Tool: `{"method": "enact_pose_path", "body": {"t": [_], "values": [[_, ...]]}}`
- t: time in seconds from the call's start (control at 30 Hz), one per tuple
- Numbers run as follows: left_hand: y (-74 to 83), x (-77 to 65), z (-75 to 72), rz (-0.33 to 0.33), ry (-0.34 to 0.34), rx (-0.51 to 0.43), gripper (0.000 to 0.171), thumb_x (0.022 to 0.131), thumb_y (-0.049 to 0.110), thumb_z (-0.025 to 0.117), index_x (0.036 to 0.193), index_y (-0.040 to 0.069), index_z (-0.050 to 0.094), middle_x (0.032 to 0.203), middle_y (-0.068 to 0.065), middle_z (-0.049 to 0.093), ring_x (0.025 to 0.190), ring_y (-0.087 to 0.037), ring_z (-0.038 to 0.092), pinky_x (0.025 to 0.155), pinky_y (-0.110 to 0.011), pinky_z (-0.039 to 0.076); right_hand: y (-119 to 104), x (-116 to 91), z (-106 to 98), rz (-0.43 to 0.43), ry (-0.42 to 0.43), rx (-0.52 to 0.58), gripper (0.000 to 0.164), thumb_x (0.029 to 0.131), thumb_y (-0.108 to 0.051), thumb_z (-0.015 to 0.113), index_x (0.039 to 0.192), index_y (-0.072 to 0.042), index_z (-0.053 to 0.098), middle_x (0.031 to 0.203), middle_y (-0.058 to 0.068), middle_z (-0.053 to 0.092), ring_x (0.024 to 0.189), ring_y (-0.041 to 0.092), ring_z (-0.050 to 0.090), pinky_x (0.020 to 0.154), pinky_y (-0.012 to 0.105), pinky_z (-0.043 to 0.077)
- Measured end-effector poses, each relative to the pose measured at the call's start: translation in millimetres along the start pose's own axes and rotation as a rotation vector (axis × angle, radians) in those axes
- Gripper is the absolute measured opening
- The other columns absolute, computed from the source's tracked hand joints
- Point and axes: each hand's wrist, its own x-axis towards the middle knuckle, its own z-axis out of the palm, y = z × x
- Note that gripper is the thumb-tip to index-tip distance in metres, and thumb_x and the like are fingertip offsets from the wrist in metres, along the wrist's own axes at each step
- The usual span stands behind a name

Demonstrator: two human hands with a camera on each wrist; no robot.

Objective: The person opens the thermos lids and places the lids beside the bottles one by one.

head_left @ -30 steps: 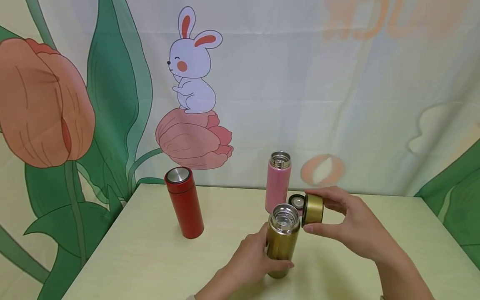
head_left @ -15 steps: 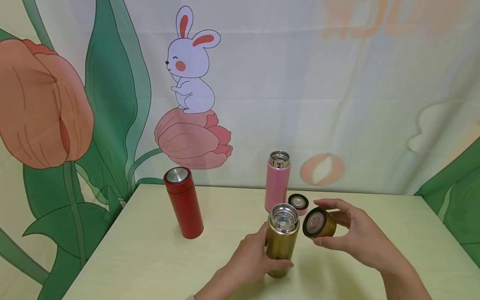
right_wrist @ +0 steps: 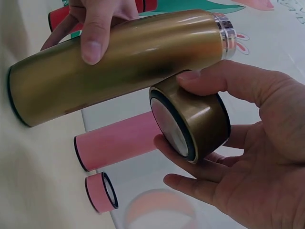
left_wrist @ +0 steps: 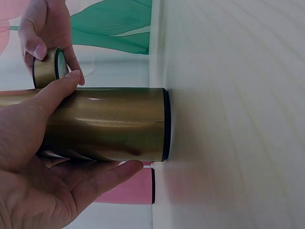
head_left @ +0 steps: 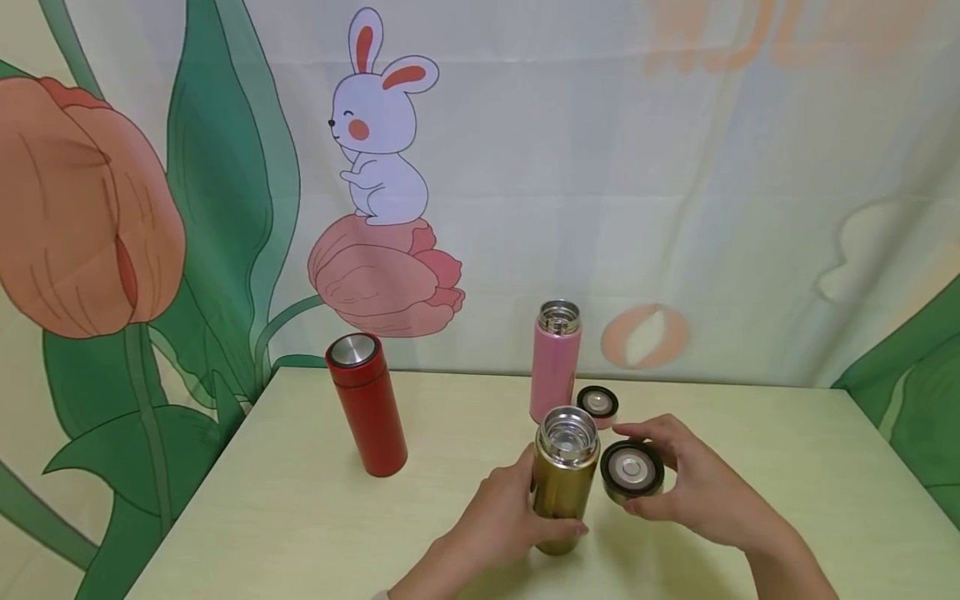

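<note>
The left fingers (left_wrist: 107, 183) grip a gold flask (left_wrist: 109, 124), its black base (left_wrist: 166, 125) toward the surface (left_wrist: 238, 114). The right fingers (left_wrist: 34, 43) pinch a cap (left_wrist: 45, 72) near it. A pink flask (left_wrist: 128, 191) shows partly behind.

Your left hand (head_left: 498, 517) is in a firm grip, its thumb (head_left: 561, 530) laid across the near side and its fingers (left_wrist: 105, 182) wrapped round the opposite side. The left forearm (head_left: 431, 571) slants up and rightward from the bottom edge of the head view. Your right hand (head_left: 693, 487) sits just beside it, slightly higher, pinching between thumb and fingers; in the right wrist view one finger (right_wrist: 193, 186) extends below the others. The right forearm (head_left: 795, 571) slants up and leftward, and your two hands stay apart.
</note>
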Motion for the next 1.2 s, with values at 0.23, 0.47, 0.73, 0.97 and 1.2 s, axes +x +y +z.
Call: {"method": "enact_pose_path", "body": {"t": [0.23, 0.47, 0.73, 0.97, 1.2], "values": [[0.7, 0.2, 0.0, 0.002, 0.016, -0.004, 0.077, 0.074, 0.051, 0.092, 0.135, 0.028, 0.050, 0.120, 0.007, 0.073, 0.108, -0.008, 0.068, 0.093, -0.035, 0.055, 7, 2, 5, 0.040, -0.048, -0.006, 0.065, 0.071, -0.019, 0.095, 0.128, -0.013, 0.064, 0.117, 0.006, 0.056, 0.109, 0.010, 0.066, 0.101, 0.022, 0.044], [0.0, -0.2, 0.7, 0.010, 0.030, -0.010, 0.077, 0.075, 0.051, 0.091, 0.136, 0.028, 0.049, 0.123, 0.008, 0.072, 0.111, -0.009, 0.067, 0.095, -0.036, 0.054, 12, 4, 14, 0.083, -0.091, -0.102, 0.063, 0.064, -0.023, 0.097, 0.118, -0.020, 0.064, 0.113, 0.001, 0.058, 0.105, 0.012, 0.064, 0.094, 0.025, 0.047], [-2.0, -0.4, 3.1, 0.015, 0.034, -0.028, 0.080, 0.074, 0.048, 0.092, 0.138, 0.027, 0.048, 0.124, 0.008, 0.071, 0.113, -0.010, 0.066, 0.097, -0.036, 0.053, 21, 8, 25, 0.066, -0.117, -0.179, 0.062, 0.058, -0.016, 0.096, 0.111, -0.018, 0.063, 0.109, 0.000, 0.057, 0.099, 0.010, 0.060, 0.091, 0.026, 0.049], [-2.4, -1.8, 5.7, -0.011, 0.030, -0.038, 0.078, 0.070, 0.037, 0.096, 0.132, 0.028, 0.049, 0.123, 0.005, 0.071, 0.112, -0.012, 0.066, 0.095, -0.037, 0.053, 25, 8, 30, 0.115, -0.125, -0.207, 0.062, 0.056, -0.014, 0.095, 0.108, -0.019, 0.062, 0.106, 0.000, 0.056, 0.096, 0.012, 0.058, 0.087, 0.025, 0.048], [-1.5, -2.6, 9.5, -0.011, 0.062, -0.033, 0.077, 0.065, 0.031, 0.099, 0.124, 0.024, 0.051, 0.115, 0.009, 0.064, 0.111, -0.013, 0.063, 0.094, -0.035, 0.051, 26, 6, 33, 0.144, -0.132, -0.228, 0.066, 0.052, -0.012, 0.096, 0.108, -0.020, 0.061, 0.104, 0.001, 0.055, 0.093, 0.013, 0.057, 0.085, 0.027, 0.048]]}}
